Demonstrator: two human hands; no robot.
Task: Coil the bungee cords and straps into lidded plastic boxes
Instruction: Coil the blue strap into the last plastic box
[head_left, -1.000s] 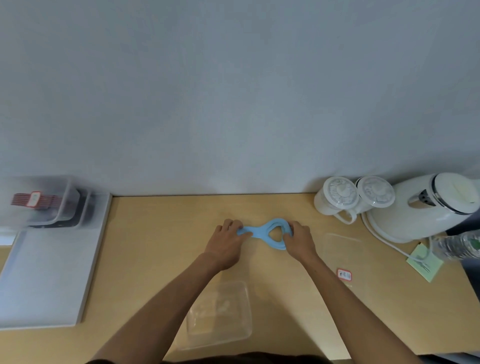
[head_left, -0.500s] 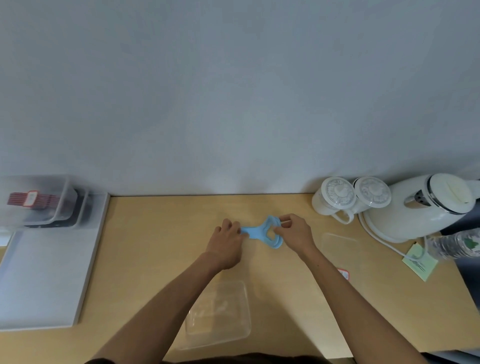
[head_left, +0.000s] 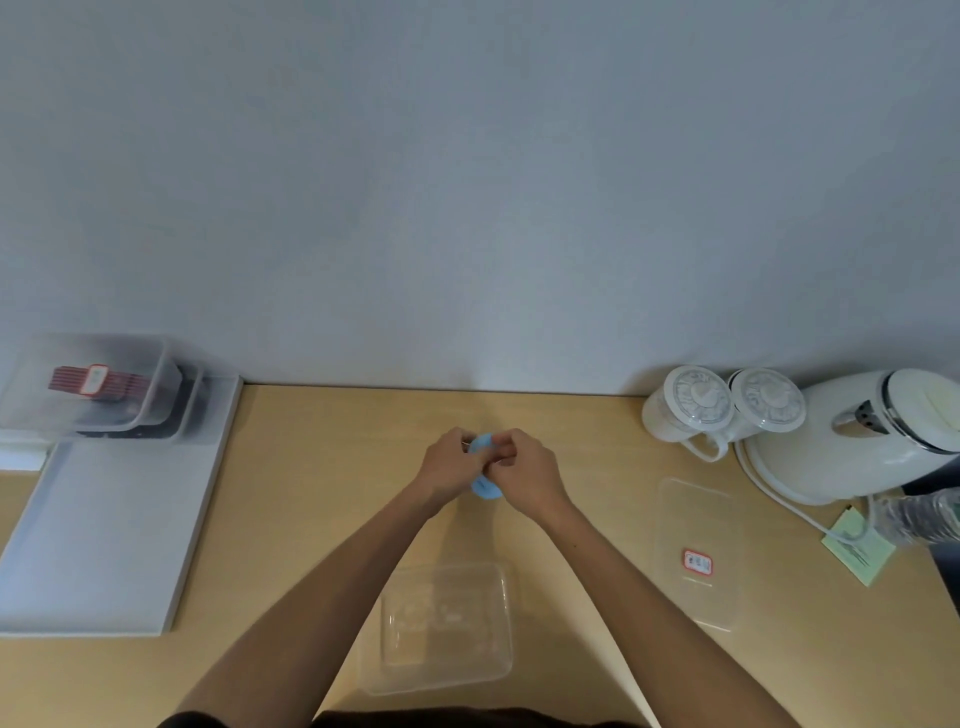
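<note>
At the far left, a stack of clear lidded plastic boxes (head_left: 98, 389) is seen at the back of a flat grey tray (head_left: 104, 530); a red striped strap (head_left: 124, 382) is visible inside the top one. At the middle of the light wooden table (head_left: 322, 493), a soft blue rubber strap (head_left: 485, 488) is bunched between both hands. The left hand (head_left: 451, 467) is curled round its left side, and the right hand (head_left: 524, 470) is closed round its right side, the knuckles touching. Nearer the person, an open clear plastic box (head_left: 506, 623) is set. To the right lies a clear flat lid (head_left: 696, 519) with a red-edged label. Two white lidded mugs (head_left: 685, 410) and a white kettle (head_left: 852, 441) are placed by the wall.
</note>
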